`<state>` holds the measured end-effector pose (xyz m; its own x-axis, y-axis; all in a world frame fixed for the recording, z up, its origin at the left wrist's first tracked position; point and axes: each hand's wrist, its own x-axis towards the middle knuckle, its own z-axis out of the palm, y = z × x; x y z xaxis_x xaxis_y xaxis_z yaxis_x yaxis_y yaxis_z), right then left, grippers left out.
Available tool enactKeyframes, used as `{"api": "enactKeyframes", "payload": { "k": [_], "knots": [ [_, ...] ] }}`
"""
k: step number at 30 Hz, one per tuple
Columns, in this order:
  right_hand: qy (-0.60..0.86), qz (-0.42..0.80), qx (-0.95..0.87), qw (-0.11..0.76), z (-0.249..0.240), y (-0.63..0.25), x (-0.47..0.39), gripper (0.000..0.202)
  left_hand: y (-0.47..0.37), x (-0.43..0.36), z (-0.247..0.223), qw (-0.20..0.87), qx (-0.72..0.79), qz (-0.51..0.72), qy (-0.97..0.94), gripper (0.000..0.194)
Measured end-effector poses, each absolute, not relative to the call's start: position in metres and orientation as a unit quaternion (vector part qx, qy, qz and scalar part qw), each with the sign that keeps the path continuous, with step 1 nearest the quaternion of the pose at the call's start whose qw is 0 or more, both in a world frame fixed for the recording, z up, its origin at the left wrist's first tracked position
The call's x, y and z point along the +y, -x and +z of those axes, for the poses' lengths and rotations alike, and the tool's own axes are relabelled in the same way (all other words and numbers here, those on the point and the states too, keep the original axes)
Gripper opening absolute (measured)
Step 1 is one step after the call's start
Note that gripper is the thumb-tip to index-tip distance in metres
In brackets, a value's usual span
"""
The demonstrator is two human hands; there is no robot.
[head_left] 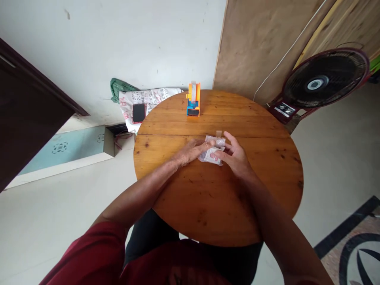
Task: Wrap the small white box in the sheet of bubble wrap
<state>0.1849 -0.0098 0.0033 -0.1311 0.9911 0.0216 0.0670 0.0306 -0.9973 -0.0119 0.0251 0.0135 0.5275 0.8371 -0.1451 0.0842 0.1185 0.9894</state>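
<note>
1. Bubble-wrap package [210, 155]: we see it just above the centre of the round wooden table [267, 170], slightly right of the middle of the frame, between the two hands.
2. Left hand [194, 151]: we find it at the package's left side, its thumb laid across the top of the wrap. It grips the package, though its other fingers are partly hidden from us.
3. Right hand [237, 156]: it is at the package's right side, thumb against the part with red print, forefinger raised and spread away from the thumb. We cannot tell whether its lower fingers close on the wrap.
4. Clear strip [219, 133]: we see it at the package's upper edge, near the right forefinger.
5. Orange-and-blue tape dispenser [193, 101]: we see it upright at the table's far edge, upper middle of the frame, well apart from both hands.
</note>
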Motion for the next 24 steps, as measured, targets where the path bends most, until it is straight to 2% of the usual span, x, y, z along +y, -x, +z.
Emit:
{"api": "enactKeyframes", "payload": {
  "k": [6,11,14,19,24],
  "knots": [
    [0.485,0.45,-0.594,0.458,0.004,-0.183,-0.017,0.097,0.002,0.017,0.009,0.736,0.316,0.329,-0.501,0.059],
    [0.506,0.305,-0.653,0.474,0.001,-0.182,-0.02,0.086,-0.004,0.014,0.004,0.755,0.305,0.389,-0.431,0.063],
    [0.512,0.248,-0.666,0.483,0.003,-0.183,-0.022,0.072,-0.002,0.016,0.004,0.748,0.301,0.413,-0.423,0.065],
    [0.508,0.249,-0.688,0.455,0.004,-0.181,-0.022,0.05,0.001,0.017,0.007,0.741,0.294,0.425,-0.429,0.06],
    [0.505,0.287,-0.67,0.462,0.001,-0.18,-0.021,0.05,0.002,0.016,0.011,0.733,0.291,0.425,-0.445,0.06]
  ]
}}
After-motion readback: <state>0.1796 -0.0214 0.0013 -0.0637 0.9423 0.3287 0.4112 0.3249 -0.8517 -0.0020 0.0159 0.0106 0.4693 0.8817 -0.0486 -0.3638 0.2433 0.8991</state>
